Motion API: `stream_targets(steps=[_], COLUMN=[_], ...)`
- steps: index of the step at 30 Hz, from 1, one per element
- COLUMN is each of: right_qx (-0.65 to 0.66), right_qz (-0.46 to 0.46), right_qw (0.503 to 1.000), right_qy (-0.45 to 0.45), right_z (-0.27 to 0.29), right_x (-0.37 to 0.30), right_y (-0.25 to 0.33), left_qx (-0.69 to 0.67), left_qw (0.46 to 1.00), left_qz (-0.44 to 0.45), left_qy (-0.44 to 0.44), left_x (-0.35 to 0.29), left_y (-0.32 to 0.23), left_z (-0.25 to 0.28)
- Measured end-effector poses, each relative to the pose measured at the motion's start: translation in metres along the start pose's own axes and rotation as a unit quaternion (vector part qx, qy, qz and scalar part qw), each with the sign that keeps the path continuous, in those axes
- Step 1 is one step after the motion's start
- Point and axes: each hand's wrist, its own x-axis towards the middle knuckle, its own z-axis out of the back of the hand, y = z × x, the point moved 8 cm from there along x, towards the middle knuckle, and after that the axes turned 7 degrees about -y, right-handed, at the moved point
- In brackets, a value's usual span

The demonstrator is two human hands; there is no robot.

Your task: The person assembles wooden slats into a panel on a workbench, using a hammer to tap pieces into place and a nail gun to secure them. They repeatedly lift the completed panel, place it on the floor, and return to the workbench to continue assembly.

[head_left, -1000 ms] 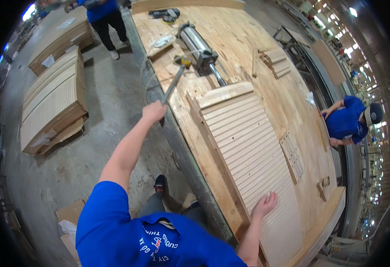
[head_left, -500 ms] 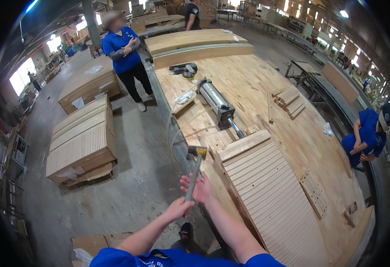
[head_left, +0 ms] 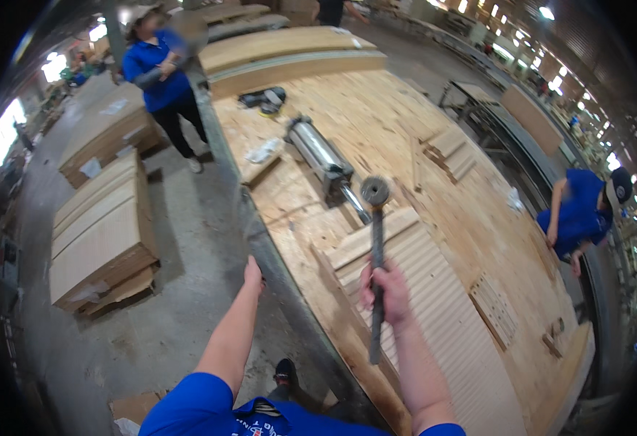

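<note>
My right hand is wrapped round the grey handle of a mallet, which stands nearly upright in view. Its round, dark head is raised and hides part of the bench behind it. My left hand holds nothing and hangs beside the bench edge, seen edge-on with its fingers partly hidden. Under the mallet lies a ribbed panel of many wooden slats, with a plain wooden strip across its far end. A metal cylinder lies beyond it, its rod pointing at that strip.
On the wooden bench are a power sander, wood offcuts and a drilled board. Stacked panels stand on the floor at left. One person in blue stands far left, another at right.
My left hand has let go of the mallet and moved left. The right hand has taken the handle and carried the mallet to the right, over the slatted panel.
</note>
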Motion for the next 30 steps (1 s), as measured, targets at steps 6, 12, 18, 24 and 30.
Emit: stream_targets(steps=[6, 12, 18, 24, 30], right_qx=[-0.384, -0.73, -0.873, -0.908, -0.916], right_qz=[-0.04, -0.029, 0.1, -0.055, -0.204], right_qw=[0.898, 0.667, 0.477, 0.414, 0.326], right_qy=[-0.212, -0.143, 0.003, -0.022, 0.114], right_z=[0.122, 0.127, 0.023, 0.097, 0.115], right_x=[0.001, 0.103, 0.259, 0.301, 0.29], right_y=[0.127, 0.184, 0.226, 0.15, 0.177], left_qx=[0.277, 0.342, 0.367, 0.372, 0.364], left_qw=[0.94, 0.888, 0.888, 0.879, 0.884], left_qz=[-0.062, -0.053, -0.012, 0.012, -0.017], left_qy=[-0.188, -0.302, -0.276, -0.298, -0.291], left_x=[-0.031, -0.033, -0.031, -0.028, -0.026], left_y=[-0.015, -0.034, -0.039, -0.038, -0.041], left_z=[-0.049, -0.027, -0.041, -0.038, -0.041])
